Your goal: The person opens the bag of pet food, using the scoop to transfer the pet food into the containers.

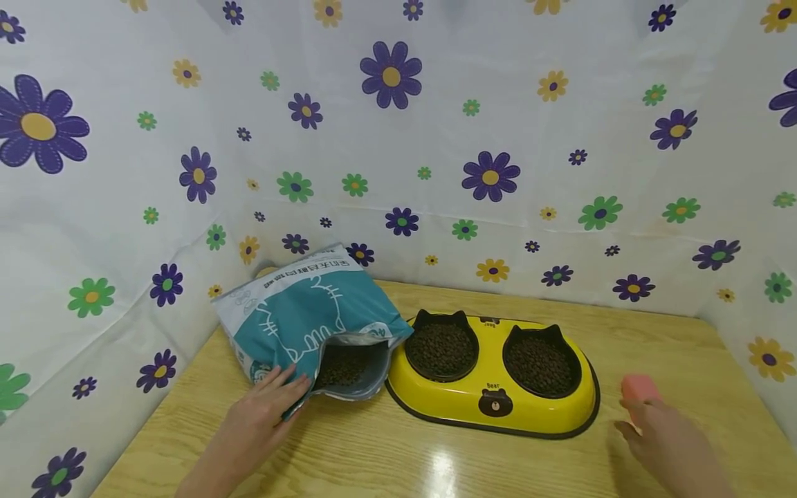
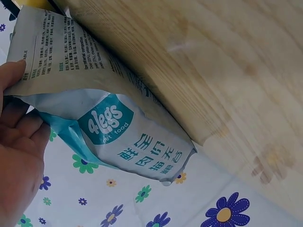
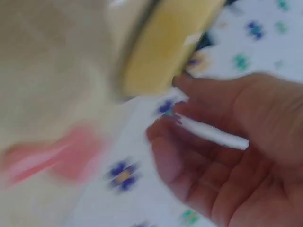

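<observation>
A teal and white pet food bag (image 1: 299,311) lies on its side at the left, its mouth gaping toward me with brown kibble (image 1: 342,365) inside. My left hand (image 1: 261,415) grips the bag's edge beside the mouth. In the left wrist view, thumb and fingers pinch the bag (image 2: 106,118) from both sides. Over on the right, my right hand (image 1: 669,443) is just in front of a pink scoop (image 1: 641,389). The right wrist view shows the hand (image 3: 227,146) with loosely bent fingers holding nothing, apart from the blurred pink scoop (image 3: 57,156) on the table.
A yellow double feeder (image 1: 448,401) stands between the hands. Its left black bowl (image 1: 441,346) and right black bowl (image 1: 542,363) both contain kibble. Flower-patterned cloth (image 1: 436,138) hangs behind and at the sides of the wooden table (image 1: 373,463).
</observation>
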Demonstrator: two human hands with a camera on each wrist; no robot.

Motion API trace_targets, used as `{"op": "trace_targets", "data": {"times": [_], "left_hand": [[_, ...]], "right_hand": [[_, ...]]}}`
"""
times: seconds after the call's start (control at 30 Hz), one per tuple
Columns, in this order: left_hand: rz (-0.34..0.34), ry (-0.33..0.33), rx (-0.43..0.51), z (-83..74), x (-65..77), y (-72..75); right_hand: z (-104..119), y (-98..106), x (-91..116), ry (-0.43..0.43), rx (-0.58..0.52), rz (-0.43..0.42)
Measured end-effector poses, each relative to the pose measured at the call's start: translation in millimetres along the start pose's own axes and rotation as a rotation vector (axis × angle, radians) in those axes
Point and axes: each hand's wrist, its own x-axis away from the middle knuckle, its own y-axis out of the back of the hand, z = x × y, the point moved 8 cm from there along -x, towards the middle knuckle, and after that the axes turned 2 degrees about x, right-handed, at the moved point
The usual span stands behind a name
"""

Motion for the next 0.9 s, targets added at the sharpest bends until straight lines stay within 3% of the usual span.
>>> {"op": "trace_targets", "data": {"times": [0.1, 0.2, 0.3, 0.43, 0.63, 0.73, 0.9], "left_hand": [[-0.004, 0.001, -0.002, -0.2, -0.2, 1.6], [-0.022, -0.001, -0.002, -0.5, 0.4, 4.7], [-0.038, 0.006, -0.007, -0.6, 1.4, 5.0], [-0.059, 0.009, -0.024, -2.3, 1.5, 1.2], [-0.121, -0.018, -0.058, -5.7, -0.8, 0.7], [-0.139, -0.035, -0.077, -5.6, -1.0, 3.3], [-0.165, -0.105, -0.125, -6.8, -3.3, 10.5]], "right_hand": [[64.7, 24.5, -15.4, 0.217, 0.012, -0.194], [131.2, 37.3, -33.4, 0.416, -0.003, -0.303], [189.1, 35.5, -58.1, 0.561, -0.012, -0.281], [245.6, 22.1, -89.0, 0.671, 0.039, -0.215], [282.5, -1.4, -122.1, 0.678, 0.249, -0.199], [292.5, -7.5, -131.6, 0.699, 0.276, -0.187], [305.3, -6.1, -135.6, 0.794, 0.352, -0.254]]}}
